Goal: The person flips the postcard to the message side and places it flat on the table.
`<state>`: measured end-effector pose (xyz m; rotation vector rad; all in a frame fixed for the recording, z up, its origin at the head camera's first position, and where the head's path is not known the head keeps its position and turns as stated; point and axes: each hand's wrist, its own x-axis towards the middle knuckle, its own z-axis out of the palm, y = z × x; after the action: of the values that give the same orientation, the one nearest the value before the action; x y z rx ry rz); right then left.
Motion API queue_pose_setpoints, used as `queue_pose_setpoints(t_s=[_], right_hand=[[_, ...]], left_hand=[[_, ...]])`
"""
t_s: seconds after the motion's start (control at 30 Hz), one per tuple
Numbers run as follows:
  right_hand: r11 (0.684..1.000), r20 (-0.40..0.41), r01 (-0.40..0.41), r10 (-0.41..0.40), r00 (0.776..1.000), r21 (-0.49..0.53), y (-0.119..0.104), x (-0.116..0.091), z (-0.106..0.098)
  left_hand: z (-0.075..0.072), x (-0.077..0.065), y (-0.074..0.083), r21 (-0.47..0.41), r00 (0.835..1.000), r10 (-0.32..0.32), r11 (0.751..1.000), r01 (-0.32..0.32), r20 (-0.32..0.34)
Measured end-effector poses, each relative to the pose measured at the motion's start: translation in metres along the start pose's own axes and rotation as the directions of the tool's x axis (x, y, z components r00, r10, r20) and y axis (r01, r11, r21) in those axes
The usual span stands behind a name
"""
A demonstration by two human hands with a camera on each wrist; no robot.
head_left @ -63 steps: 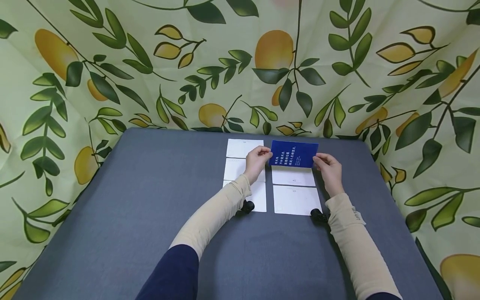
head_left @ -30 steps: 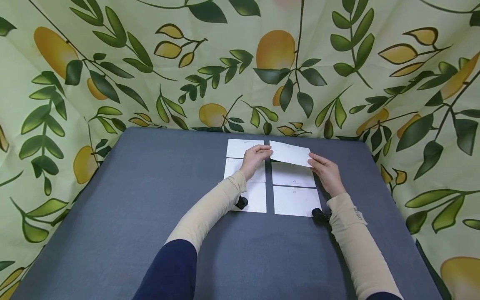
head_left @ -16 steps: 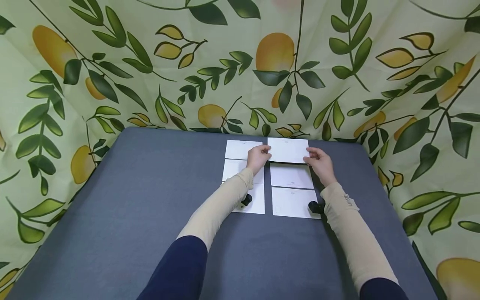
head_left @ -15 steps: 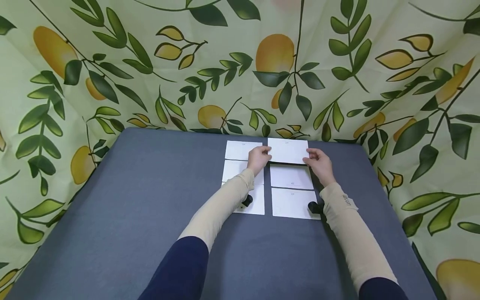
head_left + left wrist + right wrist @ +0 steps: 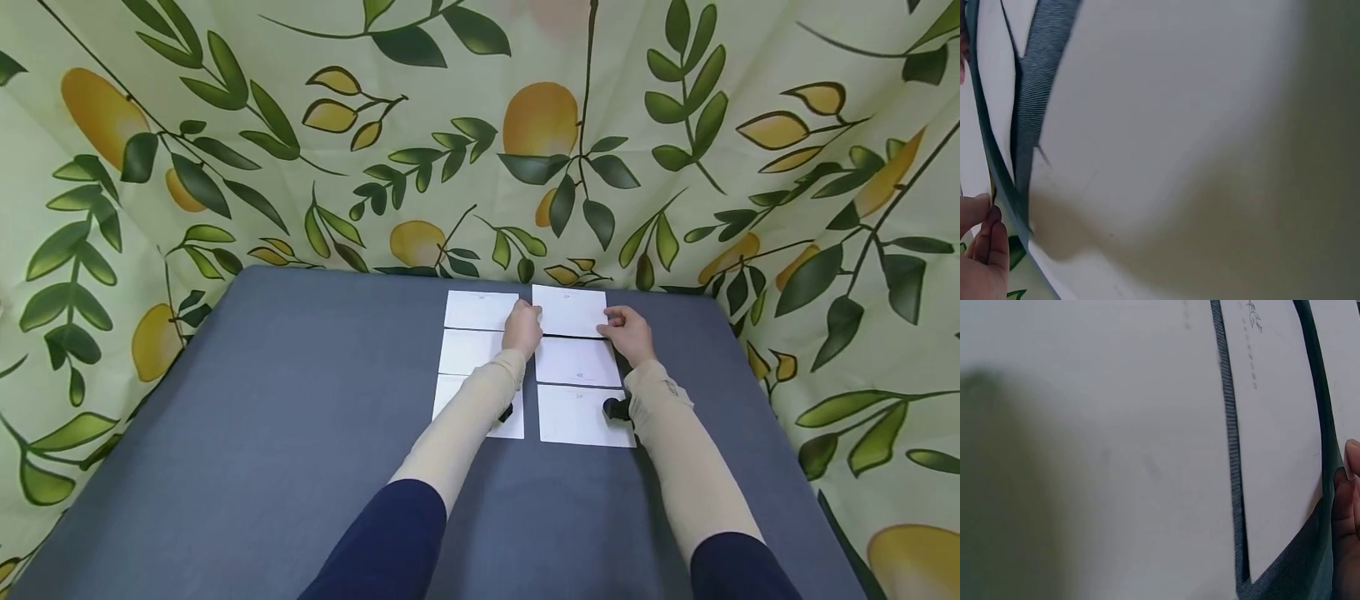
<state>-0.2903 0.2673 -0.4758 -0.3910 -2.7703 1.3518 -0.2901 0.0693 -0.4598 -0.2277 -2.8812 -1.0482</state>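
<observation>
A postcard point(image 5: 570, 312), white side up with a small mark near its top edge, is at the far end of the right-hand column. My left hand point(image 5: 522, 327) pinches its left edge, and my right hand point(image 5: 628, 333) pinches its right edge between thumb and fingers. A dark strip shows below its near edge. In the left wrist view, thumb and fingers of the left hand point(image 5: 985, 244) meet on the card's edge. The right wrist view has the right hand point(image 5: 1349, 500) gripping the card's side. Its underside is hidden.
Two more white cards, a middle one point(image 5: 577, 362) and a near one point(image 5: 573, 414), lie below in the same column. The left column has a far card point(image 5: 476, 310), a middle card point(image 5: 465, 352) and a near card point(image 5: 450, 392) partly under the left forearm. Grey cloth covers the table point(image 5: 315, 433); a patterned curtain point(image 5: 450, 83) hangs behind.
Both hands have turned the postcard from its blue, printed side to its white side and brought it down flat at the far end of the right column. The head view has shifted slightly.
</observation>
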Motion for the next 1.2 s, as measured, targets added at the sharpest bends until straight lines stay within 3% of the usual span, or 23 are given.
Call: queue_pose_setpoints(t_s=[0.17,0.5,0.63,0.73,0.8,0.83,0.93,1.0,1.03,1.07,1.2], right_hand=[[0.999,0.027,0.029,-0.029,0.999,-0.025,-0.002,0.000,0.002],[0.986,0.087,0.055,-0.042,0.995,-0.156,-0.006,-0.003,0.009],[0.972,0.110,0.084,-0.062,0.992,-0.218,-0.011,-0.004,0.011],[0.961,0.149,0.090,-0.052,0.987,-0.260,-0.013,-0.002,0.011],[0.957,0.179,0.076,-0.025,0.984,-0.282,-0.014,-0.001,0.012],[0.955,0.190,0.063,-0.007,0.982,-0.289,-0.015,-0.001,0.013],[0.951,0.211,0.015,0.053,0.976,-0.308,-0.019,-0.001,0.013],[0.943,0.223,-0.009,0.087,0.971,-0.331,-0.022,-0.002,0.012],[0.939,0.229,-0.015,0.099,0.968,-0.343,-0.024,-0.003,0.010],[0.935,0.225,-0.011,0.096,0.970,-0.353,-0.025,-0.005,0.008],[0.935,0.235,-0.014,0.103,0.966,-0.354,-0.027,-0.007,0.004]], left_hand=[[0.006,-0.004,-0.002,0.045,0.998,0.013,0.999,-0.010,-0.061],[0.011,-0.008,-0.007,0.182,0.996,0.052,0.983,-0.037,-0.076],[0.013,-0.007,-0.006,0.276,0.994,0.088,0.959,-0.067,-0.065],[0.018,-0.001,-0.006,0.321,0.996,0.078,0.945,-0.058,-0.050],[0.024,0.004,-0.007,0.369,0.997,0.063,0.928,-0.046,-0.033],[0.033,0.010,-0.014,0.391,0.995,0.085,0.919,-0.058,-0.053],[0.039,0.021,-0.018,0.475,0.999,0.046,0.879,-0.043,0.005],[0.037,0.027,-0.020,0.480,0.997,0.005,0.876,-0.042,0.077],[0.034,0.025,-0.019,0.482,0.997,0.002,0.875,-0.038,0.075],[0.024,0.021,-0.013,0.479,0.993,-0.035,0.877,-0.025,0.117],[0.011,0.007,-0.005,0.485,0.994,-0.009,0.873,-0.047,0.111]])
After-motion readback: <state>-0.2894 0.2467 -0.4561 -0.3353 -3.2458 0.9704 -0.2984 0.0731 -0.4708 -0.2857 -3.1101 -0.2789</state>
